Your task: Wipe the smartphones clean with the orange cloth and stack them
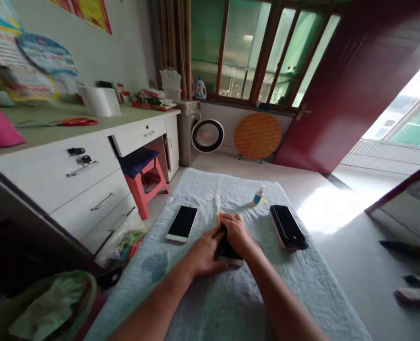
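Observation:
A dark phone (228, 253) lies on the pale blue towel (210, 293) in front of me. My left hand (203, 253) rests against its left side, fingers curled on its edge. My right hand (235, 228) lies on top of the phone, fingers closed over something orange (219, 217) that peeks out at its fingertips. A white-framed phone (182, 223) lies face up to the left. A stack of dark phones (288, 227) lies to the right. A small white bottle (257, 196) with a blue label stands beyond my hands.
A white desk with drawers (89, 166) runs along the left, a red stool (144, 182) tucked under it. A washing machine (201, 132) and a round wooden board (257, 135) stand at the far wall. A green-lined bin (42, 303) sits at lower left. A red door (355, 85) stands open.

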Available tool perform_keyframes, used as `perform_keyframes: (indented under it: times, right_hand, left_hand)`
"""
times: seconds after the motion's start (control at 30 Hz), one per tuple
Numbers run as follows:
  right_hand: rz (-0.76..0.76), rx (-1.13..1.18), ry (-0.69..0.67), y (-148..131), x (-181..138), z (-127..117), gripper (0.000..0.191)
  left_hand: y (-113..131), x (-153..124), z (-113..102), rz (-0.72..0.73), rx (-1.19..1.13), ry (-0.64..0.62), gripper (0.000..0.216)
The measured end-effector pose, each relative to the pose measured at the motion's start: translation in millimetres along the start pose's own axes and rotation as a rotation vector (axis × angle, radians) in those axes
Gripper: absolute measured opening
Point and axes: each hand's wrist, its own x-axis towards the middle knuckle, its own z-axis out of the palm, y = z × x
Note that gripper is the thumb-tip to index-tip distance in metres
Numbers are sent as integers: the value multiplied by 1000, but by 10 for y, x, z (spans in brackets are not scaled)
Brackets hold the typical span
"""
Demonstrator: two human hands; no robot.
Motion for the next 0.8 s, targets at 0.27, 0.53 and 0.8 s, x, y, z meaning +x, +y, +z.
perform_keyframes:
  times: [0.27, 0.53, 0.8]
  right_hand:
    - [137, -15, 8, 278, -149, -96, 33]
    - [252, -91, 139, 313, -287, -82, 33]
    - [106, -51, 85, 169, -173, 10, 27]
  left_hand:
    - [41, -11, 23, -91, 68, -7, 90]
    - [-1, -12, 73, -94, 90, 24, 91]
    - [-32, -8, 105, -68, 27, 72, 90]
